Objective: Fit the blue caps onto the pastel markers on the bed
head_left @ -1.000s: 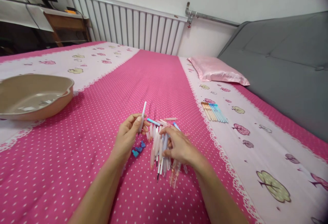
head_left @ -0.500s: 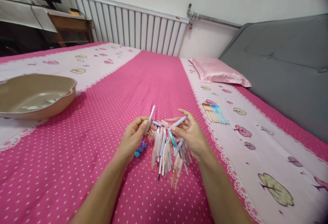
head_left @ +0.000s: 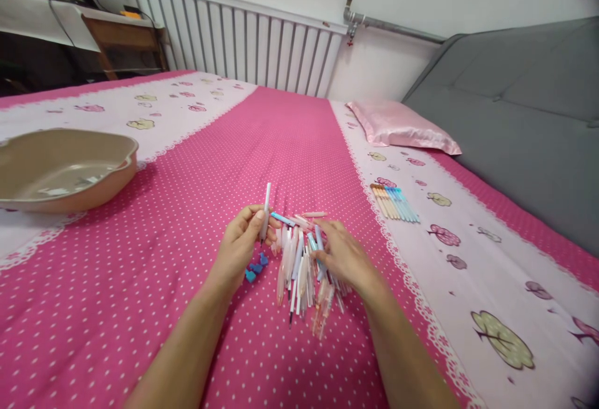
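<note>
My left hand (head_left: 243, 234) pinches a slim white pen (head_left: 266, 215) upright, dark tip down, left of the pile. Below that hand lie several small blue pieces (head_left: 256, 266) on the bedspread. A loose heap of pen parts (head_left: 299, 271), with clear, white, pink and lavender tubes, is spread between my hands. My right hand (head_left: 344, 253) reaches over the heap's right side, thumb and forefinger apart around a lavender pen barrel (head_left: 320, 240). A light blue pen piece (head_left: 282, 219) lies at the heap's top. The right hand partly hides the parts beneath it.
A row of brown and blue pens (head_left: 394, 203) lies to the right on the bedspread (head_left: 262, 140). At the left stands a beige basin (head_left: 70, 203) with small pieces inside. A pink pillow (head_left: 402, 128) rests by the grey headboard (head_left: 524, 84); a radiator (head_left: 234, 34) lines the wall.
My right hand has lowered a lavender barrel from above the heap and its fingers have turned down onto the parts. My left hand has brought the white pen more upright and slightly left.
</note>
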Motion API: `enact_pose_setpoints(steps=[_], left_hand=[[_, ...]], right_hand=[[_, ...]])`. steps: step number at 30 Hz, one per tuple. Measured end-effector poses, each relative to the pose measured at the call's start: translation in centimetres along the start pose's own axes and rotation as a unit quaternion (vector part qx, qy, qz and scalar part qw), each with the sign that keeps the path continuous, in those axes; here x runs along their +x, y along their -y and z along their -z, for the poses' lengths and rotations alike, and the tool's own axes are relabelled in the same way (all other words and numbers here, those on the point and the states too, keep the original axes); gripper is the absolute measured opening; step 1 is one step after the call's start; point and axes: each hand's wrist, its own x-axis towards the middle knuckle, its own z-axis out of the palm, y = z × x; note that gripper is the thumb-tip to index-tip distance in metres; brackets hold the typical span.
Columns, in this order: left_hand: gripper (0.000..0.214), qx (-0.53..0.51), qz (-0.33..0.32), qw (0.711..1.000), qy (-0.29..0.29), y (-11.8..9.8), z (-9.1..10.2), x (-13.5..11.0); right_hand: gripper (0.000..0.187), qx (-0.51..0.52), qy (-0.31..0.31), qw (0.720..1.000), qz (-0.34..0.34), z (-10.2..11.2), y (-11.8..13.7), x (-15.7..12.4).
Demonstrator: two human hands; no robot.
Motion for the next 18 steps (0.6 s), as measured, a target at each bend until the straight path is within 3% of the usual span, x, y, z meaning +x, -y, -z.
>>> enact_pose_setpoints(steps=[4,7,18], left_hand=[[0.028,-0.009,-0.001,1.000,-0.004,-0.1,0.0,0.0],[0.029,-0.014,-0.001,1.000,-0.008,-0.1,0.0,0.0],[0.025,-0.001,-0.012,1.000,-0.019,0.0,0.2,0.0]], right_hand=[[0.041,-0.010,-0.051,0.999,0.000,0.2,0.6,0.0],[0.028,0.009,-0.025,1.000,0.007,0.2,1.1,0.0],[0.037,0.022,0.066,0.991,0.116,-0.7,2.7,-0.4]])
